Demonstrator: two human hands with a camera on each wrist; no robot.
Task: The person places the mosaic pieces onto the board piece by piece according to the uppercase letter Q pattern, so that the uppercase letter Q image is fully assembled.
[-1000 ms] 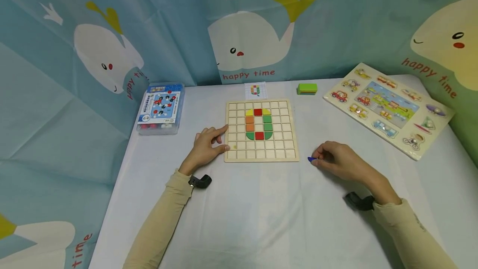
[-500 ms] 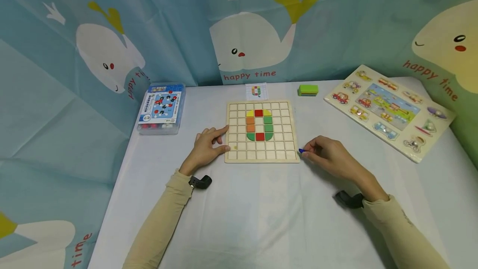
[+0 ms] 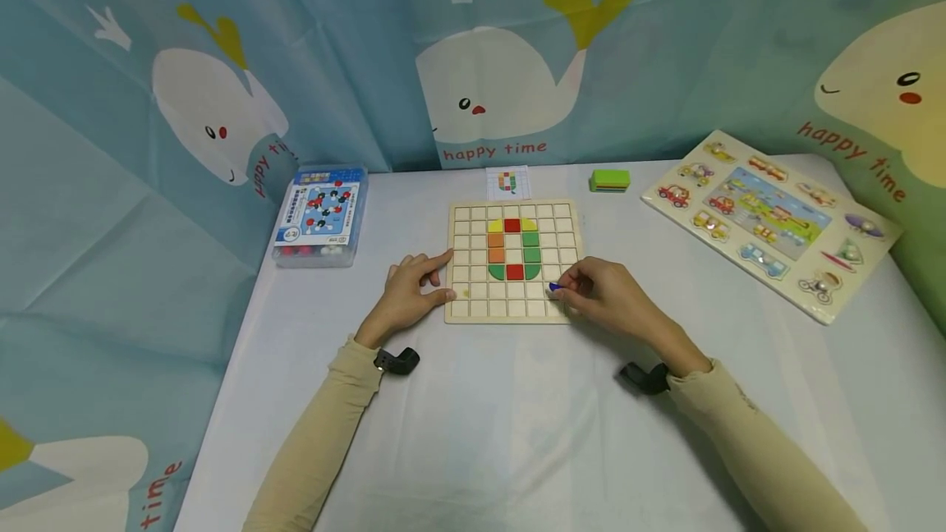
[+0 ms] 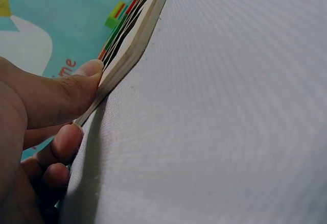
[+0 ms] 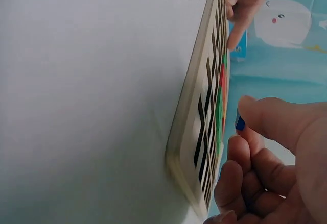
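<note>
A square wooden grid board (image 3: 473, 312) lies on the white table, with red, yellow, orange and green pieces (image 3: 513, 272) forming a ring in its cells. My left hand (image 3: 405, 292) rests against the board's left edge, thumb and index finger spread apart along it. In the left wrist view the thumb (image 4: 66, 96) touches the edge. My right hand (image 3: 609, 294) pinches a small blue piece (image 3: 554, 287) between thumb and fingers, over the lower right of the board. The right wrist view shows only a bit of that blue piece (image 5: 240, 122); its full shape is hidden.
Behind the board lies a pattern card (image 3: 508, 182) with a similar coloured ring. A green stack of blocks (image 3: 609, 180) stands to its right. A vehicle puzzle board (image 3: 772, 224) lies at the right, and a boxed molecule set (image 3: 319, 216) at the left.
My right hand has moved left with the blue piece, from the table beside the board to over its lower right cells. My left hand has stayed at the left edge.
</note>
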